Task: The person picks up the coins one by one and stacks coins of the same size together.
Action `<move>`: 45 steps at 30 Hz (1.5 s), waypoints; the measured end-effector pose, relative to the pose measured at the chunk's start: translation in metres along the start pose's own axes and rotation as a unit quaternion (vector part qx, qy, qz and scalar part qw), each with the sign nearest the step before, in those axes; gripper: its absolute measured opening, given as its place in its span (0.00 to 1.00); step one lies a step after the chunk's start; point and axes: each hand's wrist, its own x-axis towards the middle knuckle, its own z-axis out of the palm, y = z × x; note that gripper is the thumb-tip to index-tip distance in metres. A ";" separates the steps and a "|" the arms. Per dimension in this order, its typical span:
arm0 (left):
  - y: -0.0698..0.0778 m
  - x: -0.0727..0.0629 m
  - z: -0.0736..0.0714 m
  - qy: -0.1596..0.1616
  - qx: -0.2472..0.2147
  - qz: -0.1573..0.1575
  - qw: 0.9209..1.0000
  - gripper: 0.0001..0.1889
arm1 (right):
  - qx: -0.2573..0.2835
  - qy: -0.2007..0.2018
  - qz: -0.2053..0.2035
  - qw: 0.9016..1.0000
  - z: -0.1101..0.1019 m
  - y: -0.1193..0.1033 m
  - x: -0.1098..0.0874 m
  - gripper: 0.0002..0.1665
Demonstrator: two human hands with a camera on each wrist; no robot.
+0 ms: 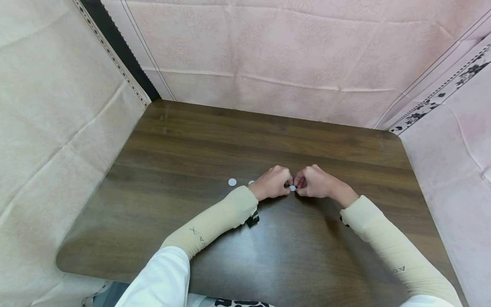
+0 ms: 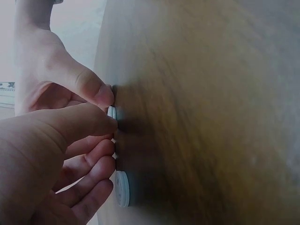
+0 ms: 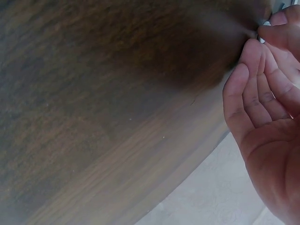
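Note:
A small white round disc (image 1: 293, 188) lies at the fingertips of both hands over the table. My left hand (image 1: 273, 182) holds its left side between thumb and fingers, and my right hand (image 1: 316, 182) pinches at its right side. In the left wrist view the disc (image 2: 112, 111) shows edge-on near both thumbs, partly covered. Only a sliver of the disc (image 3: 262, 40) shows beside the fingers in the right wrist view. A second white disc (image 1: 251, 182) sits behind my left wrist, partly hidden; a third disc (image 1: 232, 182) lies farther left.
The brown wood-grain table (image 1: 184, 145) has rounded corners. Pale cloth (image 1: 284, 55) hangs behind it, with more cloth at both sides. Beige sleeves (image 1: 215, 221) cover the forearms, and a small black device (image 1: 252, 219) is strapped under the left wrist.

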 end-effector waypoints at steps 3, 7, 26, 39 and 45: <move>0.000 0.000 -0.001 -0.004 0.000 0.004 1.000 0.06 | 0.001 0.000 -0.001 1.000 0.000 0.001 0.000 0.03; 0.000 -0.001 -0.002 -0.005 -0.004 0.004 1.000 0.05 | 0.004 0.001 -0.005 1.000 0.000 0.001 0.000 0.03; -0.002 0.000 -0.002 -0.002 0.009 0.010 1.000 0.05 | 0.004 0.001 -0.020 1.000 0.000 0.000 -0.001 0.05; -0.002 0.000 -0.003 -0.001 0.013 0.011 1.000 0.04 | 0.006 0.000 -0.012 1.000 -0.001 0.001 -0.002 0.04; -0.006 -0.002 -0.001 0.014 0.021 0.033 0.999 0.05 | 0.009 0.004 -0.004 1.000 -0.002 0.002 -0.004 0.05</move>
